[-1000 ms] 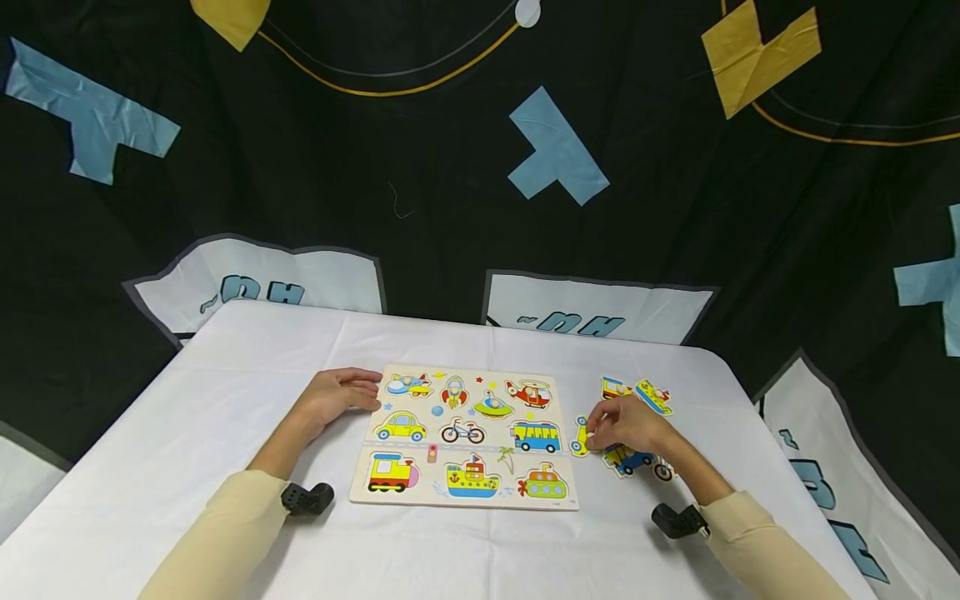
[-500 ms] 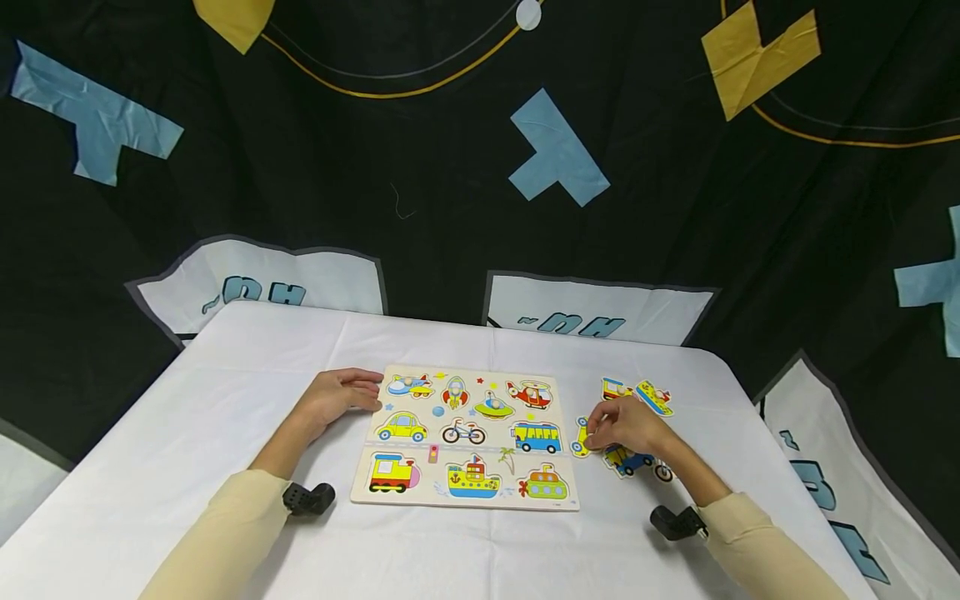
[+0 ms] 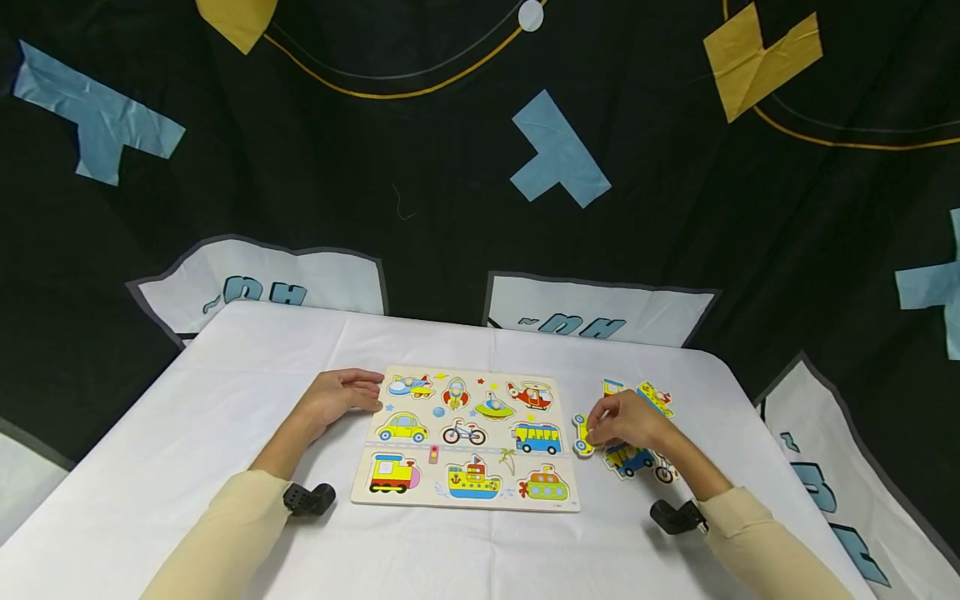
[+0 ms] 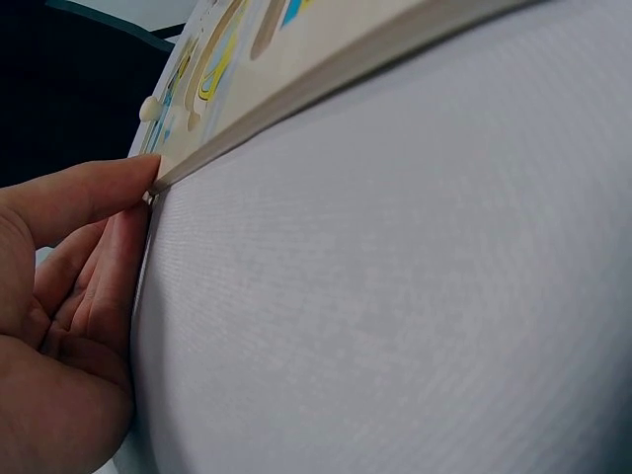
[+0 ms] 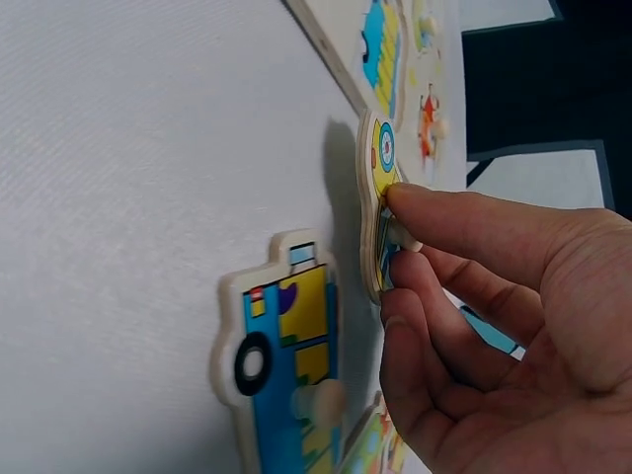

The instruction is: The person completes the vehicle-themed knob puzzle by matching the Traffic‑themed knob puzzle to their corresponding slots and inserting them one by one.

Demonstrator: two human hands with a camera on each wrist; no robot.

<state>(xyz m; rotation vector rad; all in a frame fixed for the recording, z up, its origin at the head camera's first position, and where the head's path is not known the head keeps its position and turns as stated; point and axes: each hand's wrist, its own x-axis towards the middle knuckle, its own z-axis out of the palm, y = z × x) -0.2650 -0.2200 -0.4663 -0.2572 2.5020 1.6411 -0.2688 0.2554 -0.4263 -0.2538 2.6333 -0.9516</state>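
Note:
My right hand (image 3: 626,421) pinches the knob of a yellow car puzzle piece (image 5: 378,163) with blue wheels, just right of the wooden puzzle board (image 3: 472,496). In the right wrist view the piece stands tilted above the cloth, its shadow beside it. Close by that hand lies a blue and yellow bus piece (image 5: 311,296) with a knob. My left hand (image 3: 335,402) rests at the board's upper left edge with fingers extended; in the left wrist view a fingertip (image 4: 148,166) touches the board's corner.
Loose pieces lie around my right hand: a train piece (image 3: 612,387), a boat piece (image 3: 654,398) and a bicycle piece (image 3: 663,471). Knobbed pieces such as a helicopter (image 3: 529,394) sit in the board's top row. White cloth covers the table (image 3: 450,554); a black curtain (image 3: 450,208) hangs behind.
The car piece has come up slightly off the cloth and tilted in my right hand. My left hand stays at the board's edge.

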